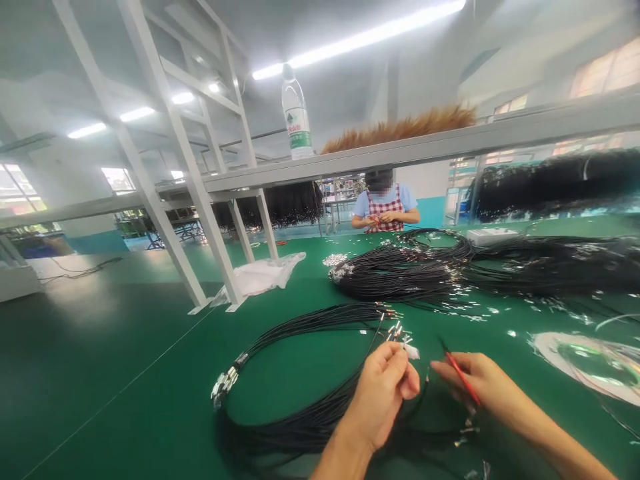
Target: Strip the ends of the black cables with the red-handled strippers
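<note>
Fingers of my left hand are pinched together at a small white piece, whose kind I cannot make out. Just behind this hand stick up silver-tipped ends of black cables. My right hand is closed around a slim red tool with a dark pointed tip, directed up and left. Close to its fingertips is a thin cable end. A looped bundle of black cables lies under and left of my left hand, its silver connectors gathered at the far left.
Larger black cable bundles lie farther back on the green table. A white metal rack stands at left, its shelf holding a water bottle. A plastic bag lies by its feet. A co-worker sits opposite.
</note>
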`<state>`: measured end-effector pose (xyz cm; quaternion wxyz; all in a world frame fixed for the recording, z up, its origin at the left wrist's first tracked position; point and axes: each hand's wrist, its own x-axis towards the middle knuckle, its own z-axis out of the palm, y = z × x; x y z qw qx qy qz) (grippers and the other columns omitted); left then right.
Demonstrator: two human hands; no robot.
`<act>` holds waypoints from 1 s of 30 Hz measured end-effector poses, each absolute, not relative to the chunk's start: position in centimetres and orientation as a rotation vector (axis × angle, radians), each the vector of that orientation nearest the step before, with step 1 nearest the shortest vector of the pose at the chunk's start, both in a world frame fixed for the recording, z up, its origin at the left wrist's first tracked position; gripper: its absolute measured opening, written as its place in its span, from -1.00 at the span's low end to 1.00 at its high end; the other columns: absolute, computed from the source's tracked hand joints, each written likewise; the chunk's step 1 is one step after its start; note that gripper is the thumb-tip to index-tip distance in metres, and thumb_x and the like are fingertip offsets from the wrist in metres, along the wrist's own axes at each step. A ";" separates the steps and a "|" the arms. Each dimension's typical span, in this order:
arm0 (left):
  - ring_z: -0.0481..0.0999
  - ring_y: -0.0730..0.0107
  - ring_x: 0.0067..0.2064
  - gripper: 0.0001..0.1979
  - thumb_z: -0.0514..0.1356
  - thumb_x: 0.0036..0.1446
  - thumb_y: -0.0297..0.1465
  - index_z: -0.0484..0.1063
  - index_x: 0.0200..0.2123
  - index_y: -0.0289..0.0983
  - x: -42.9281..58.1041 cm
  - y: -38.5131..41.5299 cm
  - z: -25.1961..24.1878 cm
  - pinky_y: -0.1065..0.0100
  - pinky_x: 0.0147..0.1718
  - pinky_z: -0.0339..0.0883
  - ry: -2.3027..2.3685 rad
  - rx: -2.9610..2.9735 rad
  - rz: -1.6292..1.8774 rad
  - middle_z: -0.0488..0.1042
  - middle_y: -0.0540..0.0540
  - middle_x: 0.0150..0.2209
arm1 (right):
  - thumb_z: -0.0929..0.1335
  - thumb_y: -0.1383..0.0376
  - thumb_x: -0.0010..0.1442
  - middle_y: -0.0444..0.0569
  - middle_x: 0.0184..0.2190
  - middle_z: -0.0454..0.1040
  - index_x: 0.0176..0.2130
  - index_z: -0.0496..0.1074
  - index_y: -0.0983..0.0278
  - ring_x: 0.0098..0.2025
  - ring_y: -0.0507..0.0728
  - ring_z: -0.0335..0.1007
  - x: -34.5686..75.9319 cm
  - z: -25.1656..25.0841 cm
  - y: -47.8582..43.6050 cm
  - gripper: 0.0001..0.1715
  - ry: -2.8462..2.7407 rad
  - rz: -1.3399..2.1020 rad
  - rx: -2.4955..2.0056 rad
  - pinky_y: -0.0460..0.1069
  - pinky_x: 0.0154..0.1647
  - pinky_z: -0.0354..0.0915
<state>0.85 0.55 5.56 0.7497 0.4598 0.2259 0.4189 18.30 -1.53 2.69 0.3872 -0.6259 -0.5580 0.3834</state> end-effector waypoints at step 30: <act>0.45 0.39 -0.31 -0.65 0.28 -0.11 -0.54 0.33 -0.19 -0.35 -0.2 1.6 6.2 0.33 -0.21 0.28 0.720 1.292 0.981 0.49 -0.06 -0.40 | 0.43 -0.04 -0.14 -0.25 -0.73 0.27 -0.53 0.31 0.28 -0.75 -0.07 0.10 14.0 4.0 -2.4 -0.54 -1.225 1.224 -1.399 -0.15 -0.74 -0.07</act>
